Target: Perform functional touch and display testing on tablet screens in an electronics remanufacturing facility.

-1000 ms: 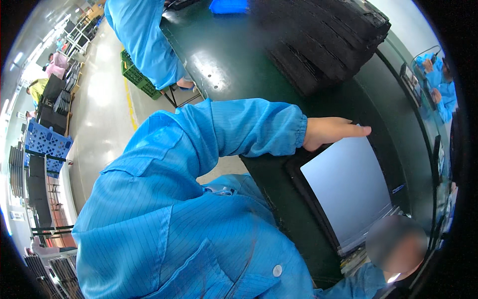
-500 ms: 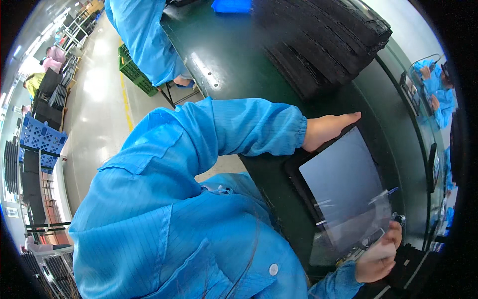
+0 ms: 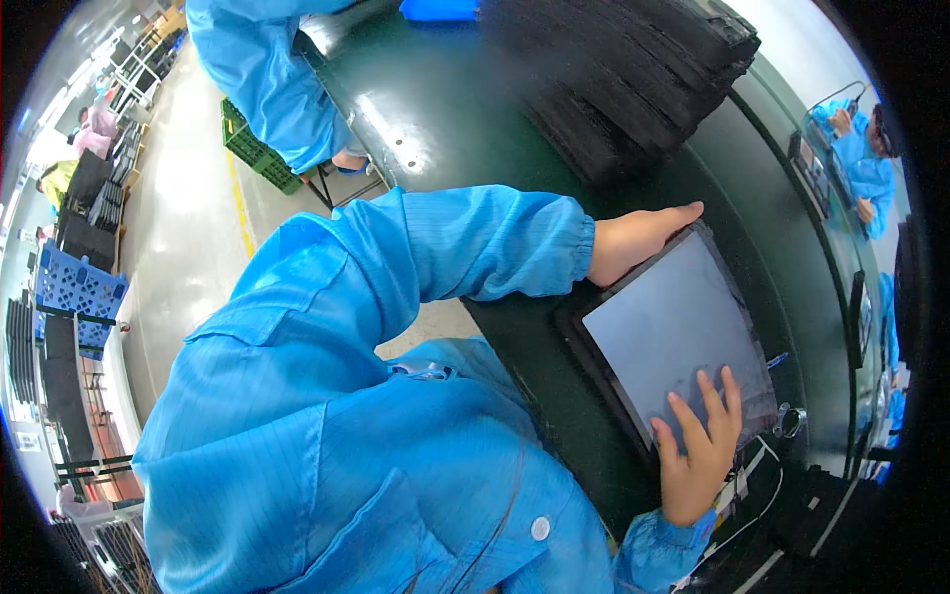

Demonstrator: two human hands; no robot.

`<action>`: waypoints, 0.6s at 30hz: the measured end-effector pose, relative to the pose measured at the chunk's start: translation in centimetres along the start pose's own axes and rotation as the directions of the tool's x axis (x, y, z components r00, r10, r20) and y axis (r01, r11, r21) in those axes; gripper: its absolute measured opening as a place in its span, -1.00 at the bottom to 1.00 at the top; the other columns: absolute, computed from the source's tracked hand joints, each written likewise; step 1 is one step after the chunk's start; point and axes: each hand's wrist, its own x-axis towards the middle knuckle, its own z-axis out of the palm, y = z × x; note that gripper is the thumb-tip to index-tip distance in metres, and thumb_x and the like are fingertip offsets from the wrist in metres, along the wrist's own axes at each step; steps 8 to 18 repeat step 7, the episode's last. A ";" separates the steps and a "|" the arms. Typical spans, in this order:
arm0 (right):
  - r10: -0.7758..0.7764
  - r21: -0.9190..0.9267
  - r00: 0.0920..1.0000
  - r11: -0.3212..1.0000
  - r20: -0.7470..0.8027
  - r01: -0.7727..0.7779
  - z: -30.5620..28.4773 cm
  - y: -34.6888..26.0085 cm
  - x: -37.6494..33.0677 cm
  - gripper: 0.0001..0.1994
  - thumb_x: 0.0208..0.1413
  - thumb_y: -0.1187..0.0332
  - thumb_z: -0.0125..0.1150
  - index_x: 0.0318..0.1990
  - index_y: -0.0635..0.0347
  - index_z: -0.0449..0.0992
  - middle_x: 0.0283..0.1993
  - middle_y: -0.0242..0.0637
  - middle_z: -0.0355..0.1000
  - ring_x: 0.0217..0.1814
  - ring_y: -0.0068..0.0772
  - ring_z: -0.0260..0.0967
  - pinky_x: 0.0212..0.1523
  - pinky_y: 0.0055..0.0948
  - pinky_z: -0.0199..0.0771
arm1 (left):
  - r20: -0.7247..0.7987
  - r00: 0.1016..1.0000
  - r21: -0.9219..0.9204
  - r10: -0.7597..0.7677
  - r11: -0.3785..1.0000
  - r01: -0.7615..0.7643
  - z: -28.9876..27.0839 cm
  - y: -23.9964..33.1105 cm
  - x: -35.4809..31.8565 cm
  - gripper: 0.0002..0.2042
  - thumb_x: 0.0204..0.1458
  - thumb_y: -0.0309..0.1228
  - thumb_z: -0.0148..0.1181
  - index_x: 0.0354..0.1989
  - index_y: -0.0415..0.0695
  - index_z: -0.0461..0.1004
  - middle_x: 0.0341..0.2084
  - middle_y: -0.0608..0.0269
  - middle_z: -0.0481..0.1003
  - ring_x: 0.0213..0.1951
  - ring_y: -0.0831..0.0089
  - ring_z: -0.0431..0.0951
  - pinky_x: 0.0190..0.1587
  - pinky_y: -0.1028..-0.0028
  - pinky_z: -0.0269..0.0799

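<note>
A flat screen panel [image 3: 663,317] with a pale grey face and dark border lies on the green table, over a black backing [image 3: 584,346]. My left hand [image 3: 638,241] rests along the panel's upper edge, fingers stretched out together; its thumb is hidden. Spread fingers of my right hand [image 3: 701,450] touch the lower part of the panel's face. Some clear film [image 3: 757,401] seems to show at the lower right corner, though its extent is hard to make out. Just beyond that corner are a blue pen [image 3: 779,360] and a shiny round metal piece [image 3: 789,421].
A tall stack of black sheets or trays [image 3: 633,84] stands farther up the table [image 3: 435,109]. A white cable [image 3: 767,485] curls beside my right wrist. A co-worker's blue sleeve [image 3: 267,89] is at the upper left, near a green crate [image 3: 252,144]. Another person [image 3: 859,173] sits beyond the right edge.
My right hand, closed on the clear film's lower edge before, has let go and moved left onto the panel with fingers spread. My left hand stays at the upper edge. The view shifted slightly.
</note>
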 end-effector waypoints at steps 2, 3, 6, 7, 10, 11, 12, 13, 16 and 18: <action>0.022 0.037 1.000 0.999 -0.005 -0.022 -0.2 0.2 -0.3 -0.73 -0.25 0.59 0.17 -0.28 0.22 0.48 0.01 -0.12 0.29 0.17 -0.04 0.10 0.11 -0.14 0.10 | -0.017 1.000 0.022 0.001 1.000 0.000 -0.1 0.0 0.1 -0.51 0.06 0.08 -0.26 -0.38 -0.07 0.46 -0.44 0.17 0.50 -0.50 0.41 0.47 -0.40 0.40 0.41; 0.042 0.076 0.999 0.996 -0.007 -0.041 -0.4 0.4 -0.5 -0.76 -0.24 0.63 0.15 -0.31 0.25 0.48 -0.04 -0.10 0.33 0.13 -0.05 0.16 0.08 -0.19 0.16 | -0.038 0.999 0.042 0.003 0.999 -0.001 -0.1 0.1 0.1 -0.51 0.06 0.08 -0.26 -0.38 -0.07 0.46 -0.44 0.18 0.50 -0.50 0.41 0.47 -0.40 0.40 0.41; 0.196 0.102 0.978 0.977 -0.075 -0.188 -0.3 1.5 -1.5 -0.80 -0.24 0.62 0.14 -0.36 0.23 0.49 -0.11 -0.14 0.38 0.11 -0.11 0.18 0.04 -0.30 0.22 | -0.018 1.000 0.040 0.016 0.999 -0.015 -0.4 0.1 0.1 -0.51 0.06 0.09 -0.26 -0.38 -0.06 0.46 -0.44 0.18 0.51 -0.50 0.42 0.48 -0.38 0.40 0.41; 0.264 0.150 0.960 0.957 -0.096 -0.249 -0.3 2.3 -2.3 -0.81 -0.20 0.62 0.11 -0.36 0.21 0.50 -0.09 -0.09 0.36 0.12 -0.10 0.18 0.06 -0.28 0.20 | -0.018 1.000 0.040 0.013 0.999 -0.012 -0.4 0.0 0.2 -0.51 0.06 0.09 -0.26 -0.38 -0.06 0.46 -0.44 0.18 0.51 -0.50 0.42 0.48 -0.38 0.40 0.41; 0.264 0.150 0.960 0.957 -0.096 -0.249 -0.3 2.3 -2.3 -0.81 -0.20 0.62 0.11 -0.36 0.21 0.50 -0.09 -0.09 0.36 0.12 -0.10 0.18 0.06 -0.28 0.20 | -0.018 1.000 0.040 0.013 0.999 -0.012 -0.4 0.0 0.2 -0.51 0.06 0.09 -0.26 -0.38 -0.06 0.46 -0.44 0.18 0.51 -0.50 0.42 0.48 -0.38 0.40 0.41; 0.264 0.150 0.960 0.957 -0.096 -0.249 -0.3 2.3 -2.3 -0.81 -0.20 0.62 0.11 -0.36 0.21 0.50 -0.09 -0.09 0.36 0.12 -0.10 0.18 0.06 -0.28 0.20 | -0.018 1.000 0.040 0.013 0.999 -0.012 -0.4 0.0 0.2 -0.51 0.06 0.09 -0.26 -0.38 -0.06 0.46 -0.44 0.18 0.51 -0.50 0.42 0.48 -0.38 0.40 0.41; 0.264 0.150 0.960 0.957 -0.096 -0.249 -0.3 2.3 -2.3 -0.81 -0.20 0.62 0.11 -0.36 0.21 0.50 -0.09 -0.09 0.36 0.12 -0.10 0.18 0.06 -0.28 0.20 | -0.018 1.000 0.040 0.013 0.999 -0.012 -0.4 0.0 0.2 -0.51 0.06 0.09 -0.26 -0.38 -0.06 0.46 -0.44 0.18 0.51 -0.50 0.42 0.48 -0.38 0.40 0.41; 0.264 0.150 0.960 0.957 -0.096 -0.249 -0.3 2.3 -2.3 -0.81 -0.20 0.62 0.11 -0.36 0.21 0.50 -0.09 -0.09 0.36 0.12 -0.10 0.18 0.06 -0.28 0.20 | -0.018 1.000 0.040 0.013 0.999 -0.012 -0.4 0.0 0.2 -0.51 0.06 0.09 -0.26 -0.38 -0.06 0.46 -0.44 0.18 0.51 -0.50 0.42 0.48 -0.38 0.40 0.41; 0.264 0.150 0.960 0.957 -0.096 -0.249 -0.3 2.3 -2.3 -0.81 -0.20 0.62 0.11 -0.36 0.21 0.50 -0.09 -0.09 0.36 0.12 -0.10 0.18 0.06 -0.28 0.20 | -0.018 1.000 0.040 0.013 0.999 -0.012 -0.4 0.0 0.2 -0.51 0.06 0.09 -0.26 -0.38 -0.06 0.46 -0.44 0.18 0.51 -0.50 0.42 0.48 -0.38 0.40 0.41; 0.264 0.150 0.960 0.957 -0.096 -0.249 -0.3 2.3 -2.3 -0.81 -0.20 0.62 0.11 -0.36 0.21 0.50 -0.09 -0.09 0.36 0.12 -0.10 0.18 0.06 -0.28 0.20 | -0.018 1.000 0.040 0.013 0.999 -0.012 -0.4 0.0 0.2 -0.51 0.06 0.09 -0.26 -0.38 -0.06 0.46 -0.44 0.18 0.51 -0.50 0.42 0.48 -0.38 0.40 0.41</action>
